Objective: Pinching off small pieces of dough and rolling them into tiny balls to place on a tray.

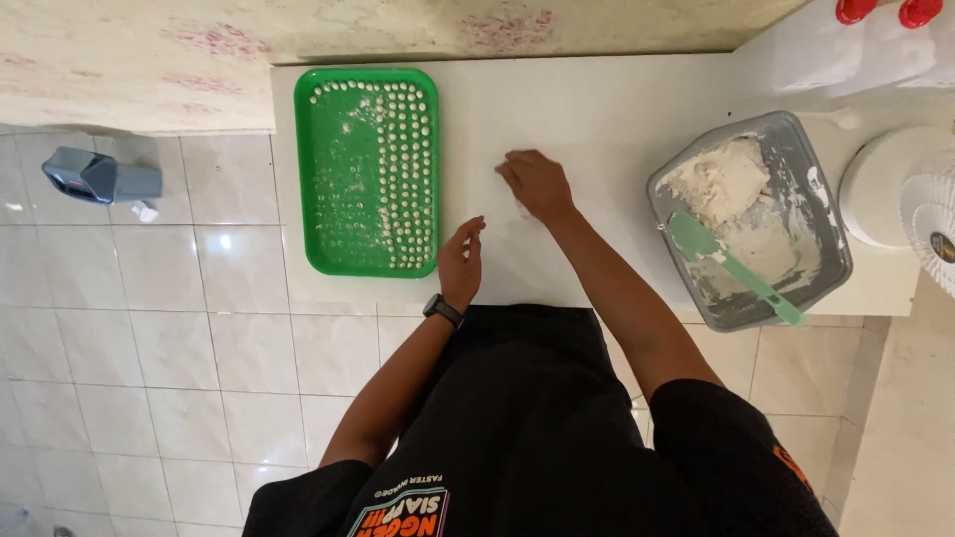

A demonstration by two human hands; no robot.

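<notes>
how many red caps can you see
2. Both red caps sit at the top right corner, on white bottles: one left of the other. More may lie outside the view.

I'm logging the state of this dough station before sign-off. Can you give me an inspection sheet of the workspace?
Surface: white table, bare between the tray and the tub.
Job's things: green tray with rows of small pale dough balls; grey tub holding pale dough and a green spatula.
Clutter: white bottles with red caps and a white fan at the far right.
Grippers: left hand on edge near the tray, fingers open; right hand flat on the table, over something small and pale.
Cables: nothing seen.
Surroundings: white tiled floor; grey object on it at left.
</notes>
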